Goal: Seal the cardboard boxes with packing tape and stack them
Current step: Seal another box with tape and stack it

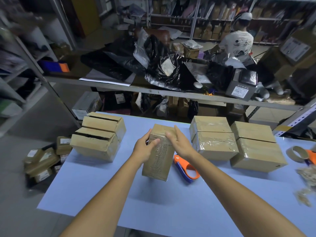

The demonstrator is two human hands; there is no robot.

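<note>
A taped cardboard box (158, 161) stands tilted on end in the middle of the light blue table (153, 199). My left hand (144, 147) grips its left upper side, thumb across the front. My right hand (179, 142) lies with straight fingers against the box's upper right face. An orange and blue tape dispenser (186, 168) lies on the table just right of the box. Two open-flapped boxes (97, 137) sit at the left. Several sealed boxes (236, 142) sit side by side at the right.
A second tape roll and dispenser (301, 153) lies at the table's right edge, with paper scraps (306, 185) near it. Small parcels (44, 161) are piled on the floor at the left. A metal shelf (153, 90) holds black bags behind the table. A person (237, 40) stands at the back right.
</note>
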